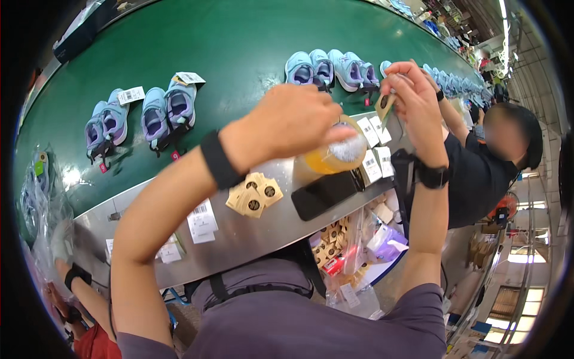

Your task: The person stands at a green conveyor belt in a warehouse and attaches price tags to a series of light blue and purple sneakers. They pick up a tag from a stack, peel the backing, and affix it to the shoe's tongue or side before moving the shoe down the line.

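Observation:
My right hand [412,107] is raised at the right, its fingers pinching a small tan hang tag [384,105] with a black round mark. My left hand [293,119] hovers over the bench's near edge, beside a clear container of yellow liquid [335,152]. Its fingers are curled and smeared by motion, so I cannot make out whether they hold anything. Beyond it, on the green surface, stand pairs of light-blue sneakers [347,72] with purple linings. More tan tags [254,194] lie in a loose pile below my left wrist.
White label stacks [372,164] and a black phone [323,197] lie on the metal ledge [263,233]. Two tagged sneaker pairs [155,113] stand at the left. Below the ledge, a bin holds tags and a purple packet [385,242]. A co-worker [478,161] is close at the right.

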`<state>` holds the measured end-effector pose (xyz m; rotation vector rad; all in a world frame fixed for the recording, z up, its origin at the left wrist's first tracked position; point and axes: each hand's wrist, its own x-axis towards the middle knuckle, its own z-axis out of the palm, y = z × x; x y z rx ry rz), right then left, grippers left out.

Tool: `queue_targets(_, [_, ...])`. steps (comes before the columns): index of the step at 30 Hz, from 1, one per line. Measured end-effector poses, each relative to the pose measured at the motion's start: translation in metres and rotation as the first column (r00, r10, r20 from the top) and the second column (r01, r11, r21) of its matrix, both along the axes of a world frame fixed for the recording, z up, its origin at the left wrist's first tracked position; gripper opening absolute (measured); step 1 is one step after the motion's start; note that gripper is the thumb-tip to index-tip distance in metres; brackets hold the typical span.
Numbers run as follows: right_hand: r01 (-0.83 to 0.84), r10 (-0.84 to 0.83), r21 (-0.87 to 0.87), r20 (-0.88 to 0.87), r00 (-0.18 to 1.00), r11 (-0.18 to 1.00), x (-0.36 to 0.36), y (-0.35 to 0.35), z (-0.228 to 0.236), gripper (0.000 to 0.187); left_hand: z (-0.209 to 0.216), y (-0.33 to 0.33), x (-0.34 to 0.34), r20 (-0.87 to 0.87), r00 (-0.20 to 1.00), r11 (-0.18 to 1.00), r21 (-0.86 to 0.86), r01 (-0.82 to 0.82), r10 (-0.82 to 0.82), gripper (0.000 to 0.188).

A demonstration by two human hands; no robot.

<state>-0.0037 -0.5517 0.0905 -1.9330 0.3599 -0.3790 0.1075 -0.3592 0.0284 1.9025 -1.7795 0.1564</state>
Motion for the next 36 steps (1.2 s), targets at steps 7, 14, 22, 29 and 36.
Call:
queue_targets(7, [-0.364, -0.427, -0.899, -0.436, 0.793, 0.241, 0.065, -0.166, -0.064, 0.024, -0.115, -0.113, 0.087, -0.125, 0.992, 0.999, -0.002, -0.034, 0.033, 0.033])
queue_targets(14, [-0.464, -0.495, -0.669, -0.743, 0.451, 0.581, 0.133, -0.240, -0.146, 0.054, -0.156, -0.173, 0.091, -0.162, 0.977, 0.987, 0.098, -0.125, 0.140, 0.033])
queue_targets(22, [-0.502, -0.192, -0.525, -0.798, 0.572, 0.688, 0.152, -0.167, -0.153, 0.039, -0.157, -0.083, 0.130, -0.275, 0.932, 0.968, 0.154, -0.200, 0.236, 0.019])
queue_targets(29, [-0.654, 0.260, -0.314, -0.735, 0.626, 0.688, 0.174, -0.051, -0.149, 0.030, -0.141, 0.038, 0.170, -0.017, 0.943, 0.936, 0.124, -0.329, 0.334, 0.029])
queue_targets(36, [-0.305, 0.131, -0.550, -0.332, 0.934, 0.777, 0.151, -0.074, -0.092, 0.032, -0.113, -0.013, 0.170, -0.048, 0.972, 0.963, -0.136, -0.235, 0.230, 0.020])
